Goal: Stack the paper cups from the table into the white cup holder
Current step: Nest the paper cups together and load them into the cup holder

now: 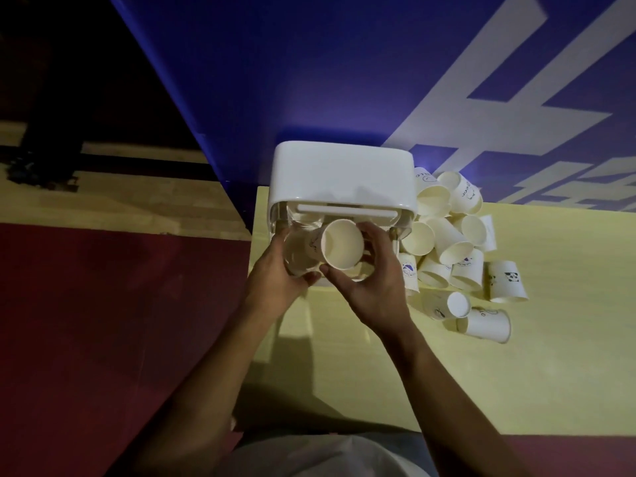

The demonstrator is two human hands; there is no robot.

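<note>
The white cup holder (340,173) stands at the table's far left corner, its clear front facing me. Right in front of it my right hand (368,280) grips a white paper cup (342,247), mouth turned towards me. Beside it, my left hand (275,273) is wrapped around another cup (301,254), lying partly inside the holder's clear lower part. A heap of loose paper cups (444,235) lies to the holder's right, some on their sides, some upside down.
The pale yellow table (447,373) runs from the holder towards me. A blue wall with white lettering (344,80) rises right behind the holder. The table's left edge drops to a red floor (103,321).
</note>
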